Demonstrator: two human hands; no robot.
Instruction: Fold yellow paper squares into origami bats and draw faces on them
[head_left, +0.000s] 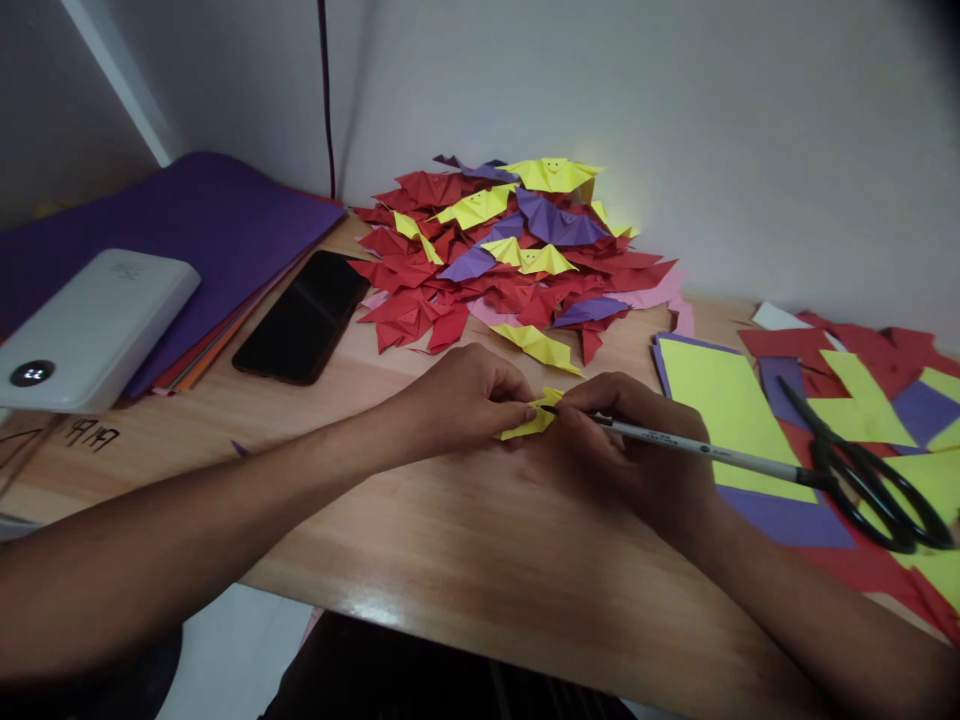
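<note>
My left hand (472, 400) pinches a small folded yellow paper bat (529, 424) between thumb and fingers, just above the table. In my right hand (637, 440) is a slim pen (697, 446) with a pale barrel, its tip at the yellow paper. Whether the tip touches the paper I cannot tell. Behind my hands rises a heap of folded paper bats (480, 270) in red, yellow, purple and pink. Several of the yellow ones carry small drawn faces. One yellow bat (536, 346) lies at the heap's front edge, close to my left hand.
Left of the heap lie a black phone (304, 318) and a white power bank (105, 325) on purple paper sheets (225, 220). To the right are yellow paper rectangles (727, 400), black-handled scissors (862, 480) and coloured scraps (885, 350). A wall (675, 120) stands behind the table.
</note>
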